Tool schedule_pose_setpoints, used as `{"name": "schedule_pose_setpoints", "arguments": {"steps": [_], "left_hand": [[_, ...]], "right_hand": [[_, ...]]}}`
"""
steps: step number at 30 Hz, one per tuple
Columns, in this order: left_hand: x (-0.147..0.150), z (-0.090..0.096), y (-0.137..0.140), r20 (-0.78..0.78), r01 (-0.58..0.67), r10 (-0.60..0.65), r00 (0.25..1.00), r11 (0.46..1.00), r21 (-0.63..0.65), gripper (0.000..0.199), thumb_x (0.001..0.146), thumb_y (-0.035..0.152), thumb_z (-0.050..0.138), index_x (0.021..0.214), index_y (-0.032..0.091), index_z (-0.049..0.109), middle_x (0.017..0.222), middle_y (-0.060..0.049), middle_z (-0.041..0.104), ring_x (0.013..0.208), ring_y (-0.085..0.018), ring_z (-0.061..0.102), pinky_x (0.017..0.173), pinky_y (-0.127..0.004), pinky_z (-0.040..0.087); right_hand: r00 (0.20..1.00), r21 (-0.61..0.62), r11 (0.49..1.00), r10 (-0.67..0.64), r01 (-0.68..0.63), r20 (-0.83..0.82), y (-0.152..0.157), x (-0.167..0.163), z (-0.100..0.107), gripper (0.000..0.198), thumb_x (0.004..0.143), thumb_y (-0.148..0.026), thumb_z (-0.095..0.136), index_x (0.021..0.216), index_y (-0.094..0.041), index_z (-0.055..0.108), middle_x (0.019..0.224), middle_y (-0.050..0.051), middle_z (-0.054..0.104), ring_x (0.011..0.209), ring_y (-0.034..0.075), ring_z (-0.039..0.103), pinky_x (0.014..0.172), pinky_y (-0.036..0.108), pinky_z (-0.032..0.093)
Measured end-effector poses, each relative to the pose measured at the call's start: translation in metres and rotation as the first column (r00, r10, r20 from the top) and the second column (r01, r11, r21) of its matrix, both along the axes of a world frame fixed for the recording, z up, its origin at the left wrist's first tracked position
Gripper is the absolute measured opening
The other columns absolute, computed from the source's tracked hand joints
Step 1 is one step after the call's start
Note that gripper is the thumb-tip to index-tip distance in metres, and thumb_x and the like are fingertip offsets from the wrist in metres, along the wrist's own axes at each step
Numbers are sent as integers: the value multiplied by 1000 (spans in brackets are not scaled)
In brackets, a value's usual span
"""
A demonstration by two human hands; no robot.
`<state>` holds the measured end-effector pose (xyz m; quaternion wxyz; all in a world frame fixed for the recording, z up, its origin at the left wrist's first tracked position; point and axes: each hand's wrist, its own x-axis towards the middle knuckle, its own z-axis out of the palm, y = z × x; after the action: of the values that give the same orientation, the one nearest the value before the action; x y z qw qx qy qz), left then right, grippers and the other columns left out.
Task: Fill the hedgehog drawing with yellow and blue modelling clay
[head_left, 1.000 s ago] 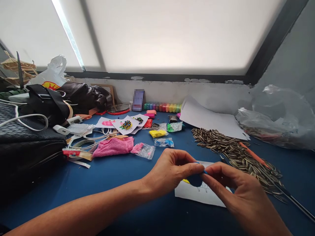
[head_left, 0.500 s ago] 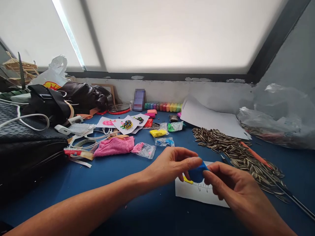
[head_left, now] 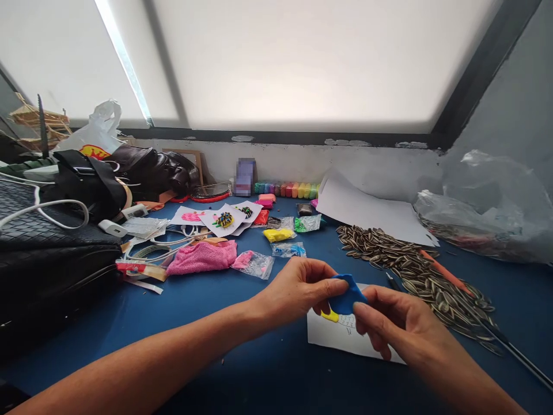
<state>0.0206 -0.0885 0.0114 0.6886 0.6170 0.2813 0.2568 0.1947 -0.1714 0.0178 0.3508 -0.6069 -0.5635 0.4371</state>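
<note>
A flattened piece of blue modelling clay (head_left: 347, 297) is pinched between both of my hands, above the table. My left hand (head_left: 305, 286) grips its left edge with thumb and fingers. On its right edge, the thumb and forefinger of my right hand (head_left: 391, 320) close. Beneath lies a white sheet of paper (head_left: 330, 336) with pencil marks and a yellow clay shape (head_left: 330, 316), partly covered by my hands. Beyond my left hand are small bags with blue clay (head_left: 288, 249), yellow clay (head_left: 279, 234) and pink clay (head_left: 253, 262).
Striped sunflower seeds (head_left: 375, 245) are heaped at the right, with an orange strip (head_left: 444, 272) among them. Finished clay pictures (head_left: 222, 220) lie behind a pink cloth (head_left: 201, 257). A black bag (head_left: 56, 271) fills the left side. Coloured clay packs (head_left: 287, 189) line the wall.
The blue clay has turned so its flat face shows more and looks thinner. My right fingers have shifted slightly left along its lower edge.
</note>
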Motion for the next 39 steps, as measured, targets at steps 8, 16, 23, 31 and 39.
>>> {"name": "schedule_pose_setpoints", "arguments": {"steps": [8,16,23,31,39], "left_hand": [[-1,-5,2,51,23,-20,998,998,-56,56,68,45,83,108,13,61,71,2,62,60,-10,57,60,-25,46],[2,-6,-1,23,40,-39,999,997,-73,49,63,22,84,103,13,56,68,3,61,61,-10,58,62,-26,45],[-10,0,13,-265,15,110,958,902,431,29,76,18,73,103,16,64,104,-5,66,79,-14,57,69,-28,46],[-15,-8,13,-449,316,-40,893,765,561,48,73,21,81,117,15,64,114,-10,63,105,-24,56,91,-34,44],[-12,-11,12,-477,354,-51,878,741,571,53,69,16,82,119,18,62,116,-9,61,109,-25,53,91,-34,45]], "right_hand": [[1000,24,1000,-8,8,-4,0,3,-1,39,81,-59,64,73,-21,66,64,-1,60,48,9,46,46,21,43],[989,217,974,-99,73,114,-1,6,3,36,81,-57,65,95,-24,72,83,4,73,75,20,67,67,28,55],[985,194,977,-109,82,133,9,21,7,35,80,-58,64,85,-23,69,79,5,73,72,22,68,62,29,57],[920,69,995,39,-71,389,10,31,0,34,89,-53,50,85,-24,67,76,2,70,69,20,64,60,28,50],[903,104,992,22,-73,428,12,28,-11,31,91,-50,47,86,-24,65,74,2,69,67,19,64,58,28,49]]}}
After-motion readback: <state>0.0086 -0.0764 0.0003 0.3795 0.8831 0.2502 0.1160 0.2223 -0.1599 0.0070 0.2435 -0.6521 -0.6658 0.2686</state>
